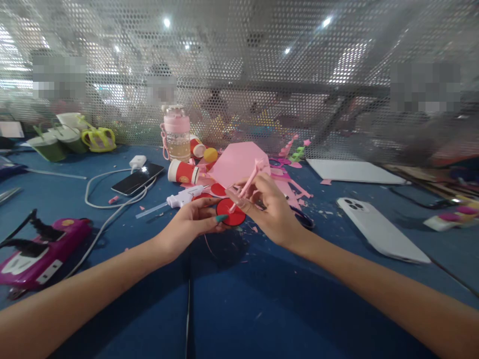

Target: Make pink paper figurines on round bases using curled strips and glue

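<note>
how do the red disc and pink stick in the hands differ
The red disc is flat and round; the pink stick is long and thin. The left hand holds the disc, while the right hand holds the stick at a slant. Both are off the table.

I'm on one feed: head cam, looking forward and down from the wearer's eye level. Left hand and right hand sit close, mid-frame, arms entering from the lower corners. I get blue table across the bottom, perforated screen farther off, facing me, up top.
</note>
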Demonstrator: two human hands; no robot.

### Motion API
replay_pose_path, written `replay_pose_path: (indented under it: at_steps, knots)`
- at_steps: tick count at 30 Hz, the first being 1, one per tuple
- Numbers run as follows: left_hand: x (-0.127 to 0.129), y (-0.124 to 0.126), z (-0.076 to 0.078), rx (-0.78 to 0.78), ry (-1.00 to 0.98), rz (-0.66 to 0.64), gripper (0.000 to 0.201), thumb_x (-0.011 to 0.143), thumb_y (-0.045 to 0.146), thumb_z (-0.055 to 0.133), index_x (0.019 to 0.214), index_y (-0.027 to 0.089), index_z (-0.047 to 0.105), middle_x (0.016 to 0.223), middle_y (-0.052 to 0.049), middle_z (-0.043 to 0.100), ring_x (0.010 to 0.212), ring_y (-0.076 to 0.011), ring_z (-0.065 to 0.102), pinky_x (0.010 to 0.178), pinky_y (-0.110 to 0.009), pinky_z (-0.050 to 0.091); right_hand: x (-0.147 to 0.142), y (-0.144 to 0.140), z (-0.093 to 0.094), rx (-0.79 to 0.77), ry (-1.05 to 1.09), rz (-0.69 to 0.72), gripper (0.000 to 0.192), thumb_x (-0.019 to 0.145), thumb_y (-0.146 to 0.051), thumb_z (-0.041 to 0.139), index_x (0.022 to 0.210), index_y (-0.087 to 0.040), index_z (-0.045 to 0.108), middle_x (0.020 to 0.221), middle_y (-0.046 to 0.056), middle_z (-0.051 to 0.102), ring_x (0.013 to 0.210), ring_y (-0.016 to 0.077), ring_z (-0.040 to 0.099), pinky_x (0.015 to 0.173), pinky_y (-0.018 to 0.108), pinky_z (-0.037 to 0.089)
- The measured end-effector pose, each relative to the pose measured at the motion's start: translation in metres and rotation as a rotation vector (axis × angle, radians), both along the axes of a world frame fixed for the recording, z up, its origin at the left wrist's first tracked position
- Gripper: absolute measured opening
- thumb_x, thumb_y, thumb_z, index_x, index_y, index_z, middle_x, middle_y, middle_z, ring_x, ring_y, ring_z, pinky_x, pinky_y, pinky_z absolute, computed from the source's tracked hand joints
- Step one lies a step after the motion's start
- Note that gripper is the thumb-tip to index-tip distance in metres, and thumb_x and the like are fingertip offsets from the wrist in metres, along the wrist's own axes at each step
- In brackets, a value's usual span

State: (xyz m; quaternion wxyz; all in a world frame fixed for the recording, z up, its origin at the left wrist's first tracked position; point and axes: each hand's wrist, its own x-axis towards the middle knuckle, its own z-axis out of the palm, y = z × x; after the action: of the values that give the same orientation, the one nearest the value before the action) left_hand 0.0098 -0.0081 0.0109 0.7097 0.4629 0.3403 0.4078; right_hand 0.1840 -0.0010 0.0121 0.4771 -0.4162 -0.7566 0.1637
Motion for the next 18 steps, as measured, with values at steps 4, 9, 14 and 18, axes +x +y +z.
replay_pose_path:
  at_steps: [4, 9, 14, 18]
  knots:
    - [0.000, 0.001, -0.002, 0.026, -0.012, -0.005, 0.034, 0.063, 0.010, 0.068, 0.094, 0.011, 0.056, 0.080, -0.006, 0.068, 0.071, -0.0157, 0.065, 0.071, -0.028, 0.048, -0.002, 0.000, -0.004, -0.056, -0.031, 0.003, 0.029, 0.079, -0.041, 0.051, 0.100, -0.021, 0.053, 0.090, 0.006, 0.045, 0.076, 0.0143, 0.048, 0.071, 0.032, 0.045]
    - [0.000, 0.002, -0.004, 0.043, -0.037, 0.037, 0.040, 0.064, 0.010, 0.068, 0.101, 0.013, 0.052, 0.083, -0.006, 0.069, 0.077, -0.0170, 0.065, 0.075, -0.031, 0.049, -0.005, 0.002, -0.012, -0.222, 0.064, -0.058, 0.038, 0.074, -0.051, 0.051, 0.095, -0.019, 0.050, 0.094, 0.008, 0.049, 0.078, 0.0167, 0.047, 0.068, 0.034, 0.044]
    - [0.001, 0.001, -0.003, 0.039, -0.040, 0.031, 0.040, 0.063, 0.010, 0.070, 0.099, 0.012, 0.052, 0.079, -0.005, 0.069, 0.074, -0.0159, 0.065, 0.075, -0.030, 0.050, -0.012, -0.001, -0.014, -0.509, 0.209, 0.122, 0.033, 0.072, -0.050, 0.052, 0.077, -0.018, 0.050, 0.073, 0.002, 0.054, 0.064, 0.0123, 0.049, 0.058, 0.027, 0.042]
    - [0.001, 0.000, -0.002, 0.044, -0.047, 0.021, 0.042, 0.063, 0.012, 0.070, 0.101, 0.012, 0.052, 0.077, -0.005, 0.069, 0.070, -0.0150, 0.065, 0.075, -0.030, 0.050, -0.015, -0.005, -0.011, -0.532, 0.325, 0.203, 0.025, 0.072, -0.040, 0.055, 0.081, -0.018, 0.051, 0.082, 0.003, 0.059, 0.069, 0.0115, 0.052, 0.062, 0.026, 0.043]
